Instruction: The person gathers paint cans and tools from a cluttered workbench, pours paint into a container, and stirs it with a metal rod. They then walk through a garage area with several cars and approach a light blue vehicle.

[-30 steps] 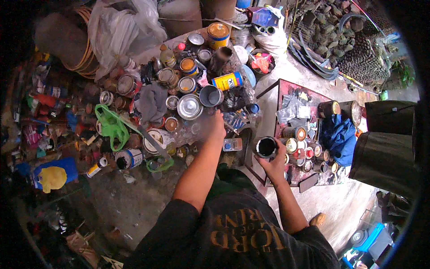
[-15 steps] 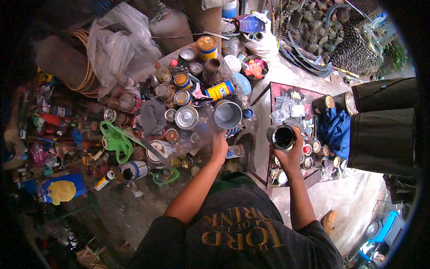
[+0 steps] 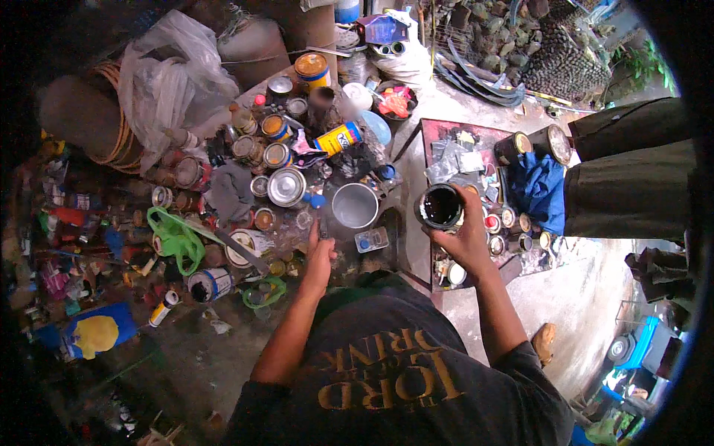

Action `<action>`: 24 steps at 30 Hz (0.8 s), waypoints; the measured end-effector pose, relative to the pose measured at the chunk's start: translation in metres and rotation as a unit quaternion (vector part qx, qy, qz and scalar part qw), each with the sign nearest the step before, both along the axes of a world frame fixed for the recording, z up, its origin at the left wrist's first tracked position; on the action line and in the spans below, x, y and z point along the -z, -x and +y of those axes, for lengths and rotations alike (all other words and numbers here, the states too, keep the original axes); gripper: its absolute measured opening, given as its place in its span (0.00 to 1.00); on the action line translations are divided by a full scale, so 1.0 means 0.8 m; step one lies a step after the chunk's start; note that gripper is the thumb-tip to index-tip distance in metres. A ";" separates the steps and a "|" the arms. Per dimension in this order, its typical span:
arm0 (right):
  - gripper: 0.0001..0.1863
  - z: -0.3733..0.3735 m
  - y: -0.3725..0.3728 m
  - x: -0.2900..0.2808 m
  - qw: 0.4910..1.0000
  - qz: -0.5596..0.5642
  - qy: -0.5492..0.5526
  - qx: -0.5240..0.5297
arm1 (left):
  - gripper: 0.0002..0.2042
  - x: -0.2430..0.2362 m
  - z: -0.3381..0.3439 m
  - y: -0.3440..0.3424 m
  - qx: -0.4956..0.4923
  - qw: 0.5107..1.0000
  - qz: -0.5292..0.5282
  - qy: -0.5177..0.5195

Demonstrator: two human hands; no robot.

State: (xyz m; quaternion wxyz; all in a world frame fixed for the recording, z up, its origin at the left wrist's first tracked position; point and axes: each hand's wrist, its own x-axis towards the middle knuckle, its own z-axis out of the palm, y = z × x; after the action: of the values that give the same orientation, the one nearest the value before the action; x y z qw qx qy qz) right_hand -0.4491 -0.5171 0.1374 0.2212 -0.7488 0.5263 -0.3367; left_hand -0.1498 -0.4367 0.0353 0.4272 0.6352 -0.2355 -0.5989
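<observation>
Right hand [image 3: 468, 234] gripping dark can [image 3: 439, 206] at left edge of red counter [image 3: 433, 132]; long axis near-upright, mouth upward, black inside. Left hand [image 3: 318, 264]: index extended, grip unclear, near open grey tin [image 3: 355, 206].

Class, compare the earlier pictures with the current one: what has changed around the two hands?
The grey open can has shifted toward the person and rightward from the silver-lidded can. The left hand, earlier at the grey can's near side, has moved left and is now apart from it. The right hand still holds the dark can; the green bag stayed put.
</observation>
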 end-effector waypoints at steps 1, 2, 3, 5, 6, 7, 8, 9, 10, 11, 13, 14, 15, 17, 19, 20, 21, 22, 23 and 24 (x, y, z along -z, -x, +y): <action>0.44 -0.001 0.001 -0.014 1.000 0.014 0.005 -0.019 | 0.38 -0.009 0.004 0.001 0.016 1.000 -0.002 -0.025; 0.44 -0.002 -0.002 -0.026 0.999 0.033 0.003 -0.034 | 0.38 -0.011 0.011 0.002 0.008 1.000 0.002 -0.008; 0.44 -0.003 -0.004 -0.038 0.997 0.052 0.001 -0.049 | 0.37 -0.010 0.016 0.002 0.011 1.000 0.002 -0.006; 0.43 -0.004 -0.010 -0.062 0.993 0.081 0.004 -0.082 | 0.37 -0.008 0.025 -0.001 0.017 1.000 0.000 0.001; 0.43 -0.005 -0.013 -0.072 0.991 0.090 0.007 -0.101 | 0.36 -0.006 0.030 -0.003 0.026 0.999 -0.017 0.015; 0.43 -0.006 -0.018 -0.085 0.987 0.102 0.009 -0.123 | 0.36 -0.004 0.036 -0.004 0.031 0.999 -0.030 0.029; 0.42 -0.007 -0.020 -0.096 0.982 0.117 0.007 -0.149 | 0.36 -0.006 0.039 -0.004 0.038 0.997 -0.045 0.041; 0.42 -0.007 -0.022 -0.107 0.976 0.131 0.005 -0.174 | 0.35 -0.009 0.044 -0.006 0.051 0.997 -0.039 0.036; 0.42 -0.007 -0.024 -0.119 0.969 0.147 0.002 -0.199 | 0.35 -0.027 0.045 -0.007 0.064 0.997 -0.031 0.030; 0.41 -0.007 -0.027 -0.128 0.962 0.158 -0.016 -0.220 | 0.35 -0.037 0.048 -0.009 0.076 0.997 -0.025 0.024; 0.40 -0.009 -0.031 -0.145 0.946 0.181 -0.054 -0.262 | 0.34 -0.039 0.055 -0.007 0.064 0.997 -0.016 0.045; 0.41 -0.009 -0.034 -0.152 0.940 0.191 -0.056 -0.278 | 0.34 -0.040 0.058 -0.005 0.059 0.997 -0.010 0.055; 0.41 -0.009 -0.037 -0.158 0.932 0.201 -0.059 -0.294 | 0.34 -0.043 0.061 -0.005 0.067 0.997 -0.015 0.047; 0.41 -0.007 -0.039 -0.164 0.920 0.225 -0.058 -0.316 | 0.34 -0.064 0.062 -0.002 0.082 0.996 -0.025 0.030; 0.40 -0.005 -0.042 -0.168 0.910 0.252 -0.048 -0.327 | 0.33 -0.070 0.066 0.004 0.077 0.996 -0.031 0.044; 0.40 -0.005 -0.045 -0.171 0.905 0.264 -0.041 -0.333 | 0.33 -0.069 0.068 0.006 0.074 0.995 -0.033 0.052; 0.40 -0.005 -0.049 -0.173 0.899 0.274 -0.034 -0.338 | 0.33 -0.067 0.070 0.009 0.071 0.996 -0.024 0.058; 0.41 -0.005 -0.052 -0.177 0.895 0.284 -0.026 -0.343 | 0.33 -0.066 0.071 0.010 0.069 0.995 -0.016 0.064; 0.41 -0.005 -0.054 -0.179 0.890 0.298 -0.019 -0.345 | 0.33 -0.066 0.072 0.011 0.068 0.995 -0.008 0.070; 0.41 -0.006 -0.056 -0.181 0.884 0.313 -0.012 -0.348 | 0.33 -0.063 0.073 0.010 0.070 0.995 -0.001 0.075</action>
State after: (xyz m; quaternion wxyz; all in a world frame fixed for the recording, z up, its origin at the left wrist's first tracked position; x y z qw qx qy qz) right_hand -0.4039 -0.5216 0.2823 0.1570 -0.9474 0.2782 0.0196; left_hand -0.1580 -0.3780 0.0860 0.4302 0.5839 -0.3241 -0.6074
